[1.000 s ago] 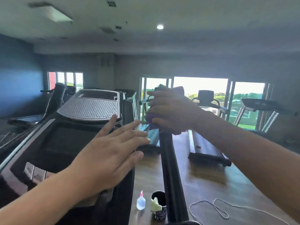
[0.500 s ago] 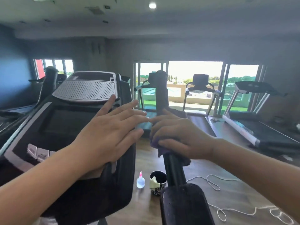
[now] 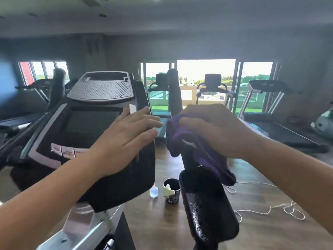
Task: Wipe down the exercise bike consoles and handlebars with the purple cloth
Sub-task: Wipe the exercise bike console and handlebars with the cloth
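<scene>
The right hand [image 3: 214,130] is closed around a bunched purple cloth [image 3: 196,152], pressing it against the upright black handlebar [image 3: 173,91], a round, matte post that rises in front of the bright windows. The cloth looks soft and nappy, creased into folds, with a loose tail hanging down past the wrist toward the glossy, pebbled black housing [image 3: 207,210] at the base of the post. The left hand [image 3: 124,139] lies flat and open, fingers spread, on the right side of the exercise bike console [image 3: 86,123], holding nothing. That console is a broad slab of dark plastic with silver trim, a dull rectangular screen, a perforated grey grille [image 3: 100,91] above it and a row of pale buttons below; their lettering is too blurred to read. On the wood-grain floor [image 3: 162,222] between console and housing stand a small clear squeeze bottle [image 3: 153,191] with a pink tip and a dark printed cup [image 3: 172,191] with a pale crumpled wad in it; the cup's print is unreadable. A thin white cord [image 3: 270,211] loops across the floor at right. Treadmills [image 3: 281,123] stand by the windows.
</scene>
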Demonstrator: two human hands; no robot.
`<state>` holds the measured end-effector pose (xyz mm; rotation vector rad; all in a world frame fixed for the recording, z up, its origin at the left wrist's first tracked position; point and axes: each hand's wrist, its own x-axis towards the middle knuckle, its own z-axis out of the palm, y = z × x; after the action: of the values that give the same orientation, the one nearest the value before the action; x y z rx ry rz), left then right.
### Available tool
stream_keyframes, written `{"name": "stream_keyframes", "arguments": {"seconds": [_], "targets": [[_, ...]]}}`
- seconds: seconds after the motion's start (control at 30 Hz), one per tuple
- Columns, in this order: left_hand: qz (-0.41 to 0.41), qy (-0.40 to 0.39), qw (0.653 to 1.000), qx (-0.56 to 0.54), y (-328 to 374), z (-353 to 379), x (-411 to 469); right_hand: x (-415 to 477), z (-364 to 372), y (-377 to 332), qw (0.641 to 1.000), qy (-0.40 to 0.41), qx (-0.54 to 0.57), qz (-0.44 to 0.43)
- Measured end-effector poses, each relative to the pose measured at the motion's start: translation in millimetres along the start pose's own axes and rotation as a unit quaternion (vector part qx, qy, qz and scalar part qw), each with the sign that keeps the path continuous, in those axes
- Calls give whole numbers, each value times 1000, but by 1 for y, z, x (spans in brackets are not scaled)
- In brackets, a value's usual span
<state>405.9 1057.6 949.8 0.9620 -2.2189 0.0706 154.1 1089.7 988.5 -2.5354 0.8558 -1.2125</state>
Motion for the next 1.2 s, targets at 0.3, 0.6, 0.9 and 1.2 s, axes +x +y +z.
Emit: {"name": "stream_keyframes", "arguments": {"seconds": [0.3,0.6,0.9,1.2], "targets": [[-32,43,998,16,20,21,-52,-85,21,-9,917,-251,-310,-19],[-46,60,997,-1,21,26,-54,-84,29,-14,922,-219,-319,10],[-39,50,998,4,16,25,-55,-108,42,-25,921,-190,-339,26],[-17,60,998,3,11,29,-54,-114,60,-39,918,-134,-364,79]]}}
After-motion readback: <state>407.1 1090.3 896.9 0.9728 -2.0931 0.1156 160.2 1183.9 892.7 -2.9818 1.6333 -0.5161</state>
